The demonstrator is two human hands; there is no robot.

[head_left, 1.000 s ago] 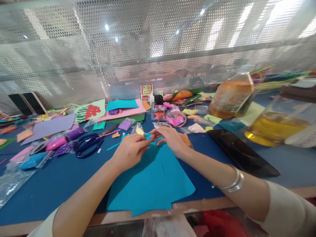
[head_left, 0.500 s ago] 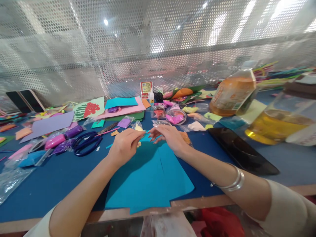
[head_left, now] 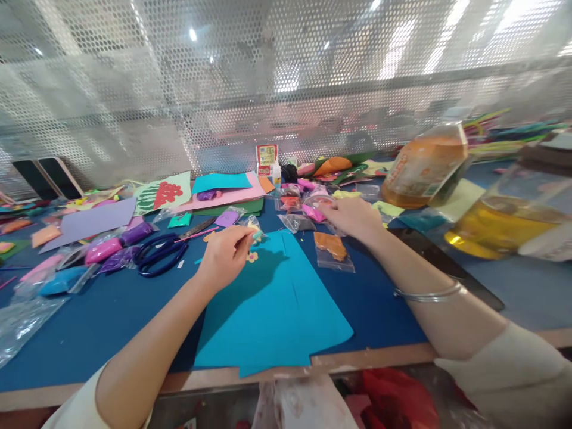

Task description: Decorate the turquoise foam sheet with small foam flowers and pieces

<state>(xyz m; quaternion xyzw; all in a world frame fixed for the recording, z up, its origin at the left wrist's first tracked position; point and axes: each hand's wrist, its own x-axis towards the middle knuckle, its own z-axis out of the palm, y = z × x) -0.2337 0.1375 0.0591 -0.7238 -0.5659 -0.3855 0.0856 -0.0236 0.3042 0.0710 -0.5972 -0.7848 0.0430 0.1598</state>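
Observation:
My left hand (head_left: pixel 227 251) is closed in a pinch over the upper left of a blue paper sheet (head_left: pixel 263 322). A small pale-blue bit shows at its fingertips; its kind is too small to make out. Just below them a small flower shape (head_left: pixel 252 257) with pale petals lies on the sheet. A slit runs through the paper right of its middle. My right hand (head_left: pixel 355 217) reaches to the back right, fingers drawn together at the pink clay (head_left: pixel 313 212) in a round clear container. What those fingertips grip, if anything, is hidden.
Dark-blue scissors (head_left: pixel 158 255) lie left of the sheet, near bagged purple and pink clay (head_left: pixel 103 251). A bag of orange-brown clay (head_left: pixel 330 245) lies to the right. A black phone (head_left: pixel 447 265) is partly under my right forearm. Bottles (head_left: pixel 426 161) of liquid stand at right.
My right hand has left its place beside the left hand and moved right and away to the pink clay. The flower shape and the orange-brown bag are now uncovered. My left hand stays pinched.

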